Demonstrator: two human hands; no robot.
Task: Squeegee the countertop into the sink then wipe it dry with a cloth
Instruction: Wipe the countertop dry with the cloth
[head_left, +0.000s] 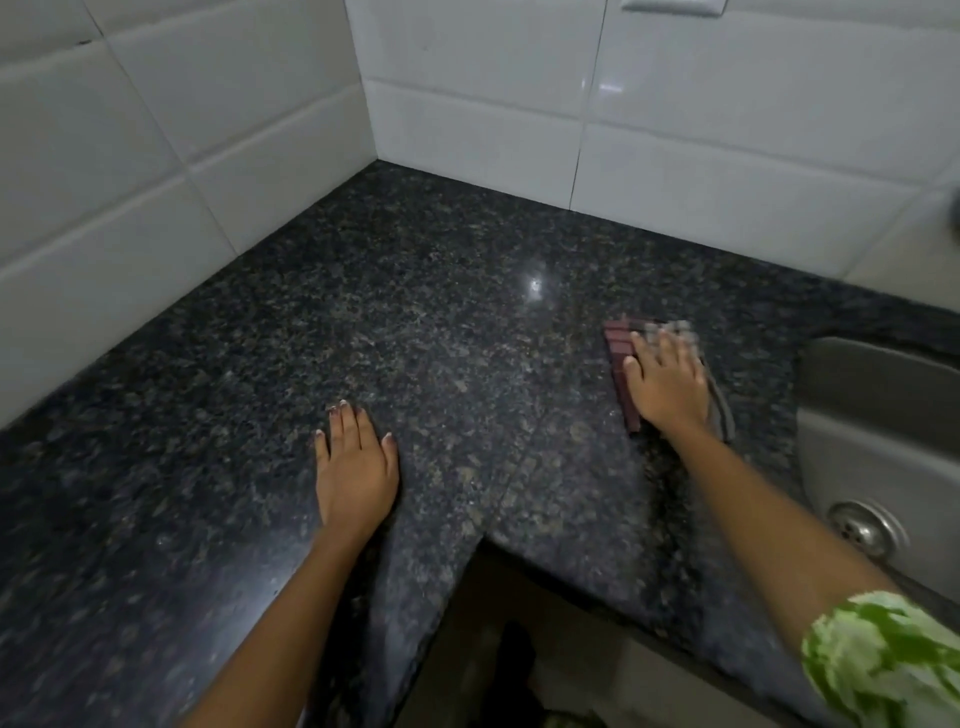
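The right hand (667, 382) presses flat on the cloth (621, 371) near the sink (878, 415); the left hand (356, 462) lies flat on the worktop (415, 291). Uneven pressure could leave streaks.

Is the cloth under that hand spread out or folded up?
Folded: the cloth shows stacked maroon bands beside the flat right hand pressing it on the countertop.
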